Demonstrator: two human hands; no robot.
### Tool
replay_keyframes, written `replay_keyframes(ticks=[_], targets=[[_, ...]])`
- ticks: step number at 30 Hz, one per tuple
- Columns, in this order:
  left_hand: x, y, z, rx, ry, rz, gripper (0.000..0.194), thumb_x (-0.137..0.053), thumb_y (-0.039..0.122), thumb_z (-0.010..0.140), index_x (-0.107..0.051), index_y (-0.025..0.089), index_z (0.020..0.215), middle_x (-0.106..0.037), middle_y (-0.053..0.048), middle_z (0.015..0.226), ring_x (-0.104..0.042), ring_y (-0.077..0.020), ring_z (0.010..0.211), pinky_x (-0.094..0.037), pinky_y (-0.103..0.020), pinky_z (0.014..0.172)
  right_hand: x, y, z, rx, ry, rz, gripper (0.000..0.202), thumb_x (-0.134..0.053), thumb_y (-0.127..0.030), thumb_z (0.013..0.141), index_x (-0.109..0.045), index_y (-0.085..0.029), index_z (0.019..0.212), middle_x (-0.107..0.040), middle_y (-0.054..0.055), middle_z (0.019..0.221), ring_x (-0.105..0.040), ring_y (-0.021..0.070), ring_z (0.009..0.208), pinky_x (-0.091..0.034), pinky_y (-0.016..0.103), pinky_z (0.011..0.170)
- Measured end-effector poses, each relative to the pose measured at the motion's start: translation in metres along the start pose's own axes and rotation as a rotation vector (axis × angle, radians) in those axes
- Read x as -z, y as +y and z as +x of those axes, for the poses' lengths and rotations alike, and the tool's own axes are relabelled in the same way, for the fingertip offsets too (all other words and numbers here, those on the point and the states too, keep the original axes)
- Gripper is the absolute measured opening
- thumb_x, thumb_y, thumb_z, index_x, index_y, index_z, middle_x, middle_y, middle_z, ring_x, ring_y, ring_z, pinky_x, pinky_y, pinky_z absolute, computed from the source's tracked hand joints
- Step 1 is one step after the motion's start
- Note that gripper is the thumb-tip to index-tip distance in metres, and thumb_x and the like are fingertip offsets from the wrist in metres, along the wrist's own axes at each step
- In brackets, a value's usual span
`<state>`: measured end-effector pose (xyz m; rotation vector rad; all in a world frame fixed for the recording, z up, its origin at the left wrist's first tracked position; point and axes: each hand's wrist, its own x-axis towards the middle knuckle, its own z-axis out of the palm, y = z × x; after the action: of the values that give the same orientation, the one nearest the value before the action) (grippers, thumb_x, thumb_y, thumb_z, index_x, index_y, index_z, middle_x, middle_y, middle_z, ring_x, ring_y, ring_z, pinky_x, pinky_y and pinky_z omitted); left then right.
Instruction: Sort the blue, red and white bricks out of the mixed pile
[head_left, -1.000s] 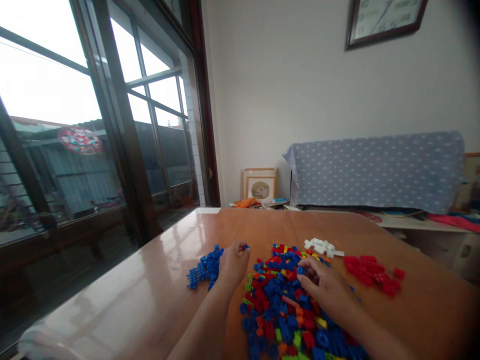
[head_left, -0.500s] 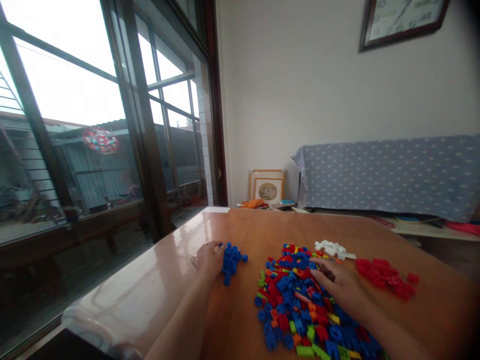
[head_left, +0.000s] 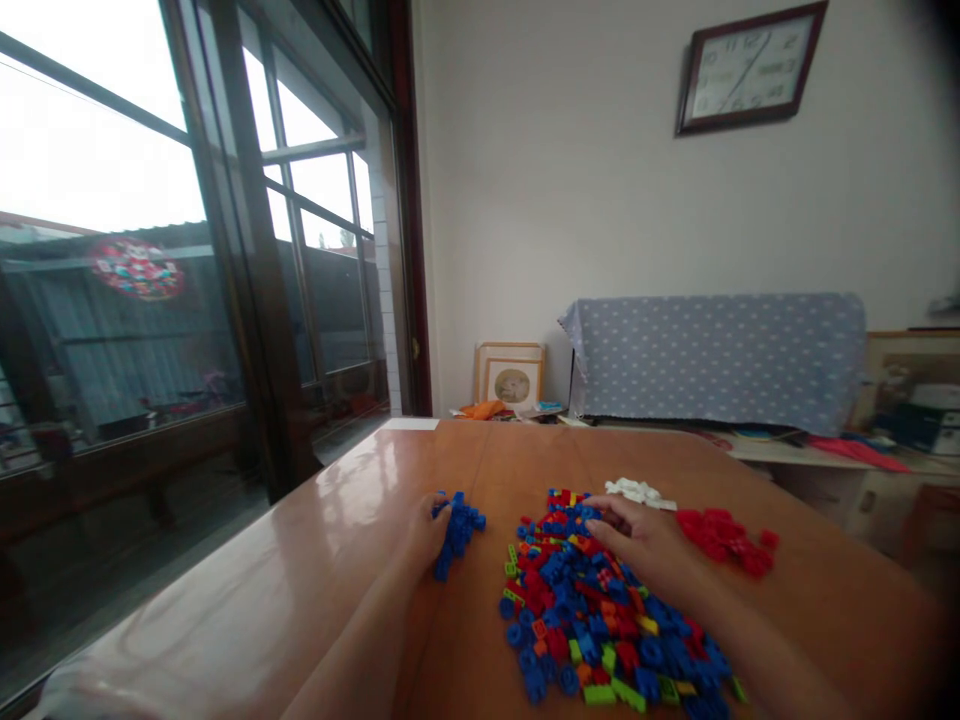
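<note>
A small heap of blue toy bricks [head_left: 459,530] lies on the left part of the table. My left hand [head_left: 431,525] is at its left side, fingers curled, with blue showing between thumb and fingers; the exact piece is hard to make out. To the right spreads a large mixed pile of toy bricks [head_left: 577,600] in blue, red, yellow, orange and green. Over its far right part is my right hand [head_left: 634,530], thumb and fingers apart, fingertips close to some blue bricks. No piece shows in its grasp.
White bricks [head_left: 639,492] and red bricks [head_left: 724,540] form separate heaps beyond and right of my right hand. All rest on a glossy wooden table [head_left: 360,560]. A window stands left; a cloth-covered object [head_left: 712,360] is behind the table.
The view has turned slightly right. My left fingers have curled in at the blue heap's edge. My right hand remains over the mixed pile, its fingertips slightly nearer the far end.
</note>
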<state>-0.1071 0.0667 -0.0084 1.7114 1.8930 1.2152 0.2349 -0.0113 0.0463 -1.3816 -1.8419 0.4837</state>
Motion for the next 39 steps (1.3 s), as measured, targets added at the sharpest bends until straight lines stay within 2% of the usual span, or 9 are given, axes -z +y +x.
replay_keyframes(ticks=[7, 12, 15, 18, 21, 26, 31, 35, 39], targets=[[-0.008, 0.011, -0.003, -0.071, 0.025, 0.259, 0.027, -0.059, 0.035, 0.088, -0.074, 0.03, 0.109, -0.063, -0.007, 0.137, -0.036, -0.0375, 0.141, -0.016, -0.062, 0.115, -0.043, 0.009, 0.001, -0.069, 0.136, 0.101, 0.046, -0.05, -0.052, 0.09, -0.066, -0.02, 0.12, -0.061, -0.001, 0.071, -0.058, 0.0181, 0.064, -0.045, 0.03, 0.061], [-0.017, 0.027, -0.01, -0.051, 0.038, 0.386, 0.038, -0.054, 0.03, 0.089, -0.067, 0.028, 0.125, -0.053, -0.008, 0.148, -0.029, -0.039, 0.145, -0.019, -0.06, 0.114, -0.051, 0.025, -0.003, -0.061, 0.117, -0.023, 0.04, -0.049, -0.049, 0.09, -0.065, -0.024, 0.117, -0.061, -0.001, 0.071, -0.061, 0.0201, 0.066, -0.045, 0.032, 0.063], [-0.023, 0.05, -0.016, -0.164, 0.089, 0.325, 0.038, -0.052, 0.025, 0.089, -0.066, 0.02, 0.124, -0.062, -0.012, 0.136, -0.045, -0.0339, 0.134, -0.03, -0.049, 0.111, -0.054, 0.026, -0.003, -0.042, 0.096, -0.052, 0.032, -0.051, -0.043, 0.088, -0.063, -0.025, 0.112, -0.062, -0.001, 0.071, -0.061, 0.0198, 0.068, -0.044, 0.031, 0.065], [-0.036, 0.081, -0.031, -0.298, -0.031, 0.048, 0.031, -0.054, 0.029, 0.089, -0.07, 0.018, 0.112, -0.071, -0.011, 0.113, -0.061, -0.0259, 0.11, -0.043, -0.035, 0.096, -0.057, 0.022, -0.003, -0.037, 0.069, -0.035, 0.027, -0.052, -0.04, 0.088, -0.06, -0.025, 0.108, -0.061, -0.002, 0.069, -0.06, 0.0188, 0.066, -0.042, 0.03, 0.062], [-0.056, 0.105, -0.054, -0.253, -0.341, -0.28, 0.028, -0.056, 0.039, 0.088, -0.072, 0.018, 0.096, -0.073, -0.005, 0.085, -0.065, -0.0203, 0.078, -0.046, -0.028, 0.068, -0.058, 0.015, -0.005, -0.033, 0.04, -0.033, 0.024, -0.052, -0.042, 0.089, -0.059, -0.026, 0.106, -0.062, -0.002, 0.07, -0.061, 0.0192, 0.066, -0.041, 0.029, 0.061], [-0.083, 0.11, -0.081, -0.121, -0.518, -0.553, 0.023, -0.065, 0.033, 0.078, -0.071, 0.014, 0.09, -0.07, -0.002, 0.074, -0.059, -0.0144, 0.063, -0.039, -0.023, 0.057, -0.059, 0.005, -0.01, 0.042, -0.022, -0.004, 0.022, -0.048, -0.042, 0.093, -0.061, -0.026, 0.099, -0.068, 0.0, 0.082, -0.064, 0.0196, 0.074, -0.041, 0.029, 0.063], [-0.081, 0.087, -0.07, -0.147, -0.428, -0.477, 0.024, -0.062, 0.031, 0.081, -0.069, 0.016, 0.099, -0.072, -0.005, 0.084, -0.064, -0.0177, 0.074, -0.045, -0.026, 0.065, -0.06, 0.007, -0.01, 0.029, -0.009, -0.042, 0.029, -0.052, -0.042, 0.09, -0.062, -0.027, 0.112, -0.064, -0.001, 0.074, -0.061, 0.0187, 0.067, -0.041, 0.029, 0.061], [-0.059, 0.071, -0.05, -0.246, -0.145, -0.111, 0.024, -0.06, 0.028, 0.084, -0.065, 0.02, 0.106, -0.071, -0.007, 0.098, -0.064, -0.0214, 0.091, -0.045, -0.03, 0.079, -0.052, 0.018, -0.004, -0.008, 0.073, -0.053, 0.039, -0.051, -0.047, 0.09, -0.059, -0.025, 0.121, -0.063, -0.001, 0.073, -0.062, 0.0192, 0.067, -0.043, 0.031, 0.064], [-0.038, 0.062, -0.036, -0.233, 0.003, 0.24, 0.018, -0.058, 0.028, 0.086, -0.067, 0.024, 0.102, -0.071, -0.006, 0.106, -0.06, -0.0261, 0.105, -0.039, -0.036, 0.09, -0.041, 0.034, 0.002, -0.061, 0.155, -0.069, 0.041, -0.046, -0.053, 0.092, -0.061, -0.024, 0.118, -0.065, 0.0, 0.073, -0.063, 0.0203, 0.067, -0.043, 0.031, 0.062]])
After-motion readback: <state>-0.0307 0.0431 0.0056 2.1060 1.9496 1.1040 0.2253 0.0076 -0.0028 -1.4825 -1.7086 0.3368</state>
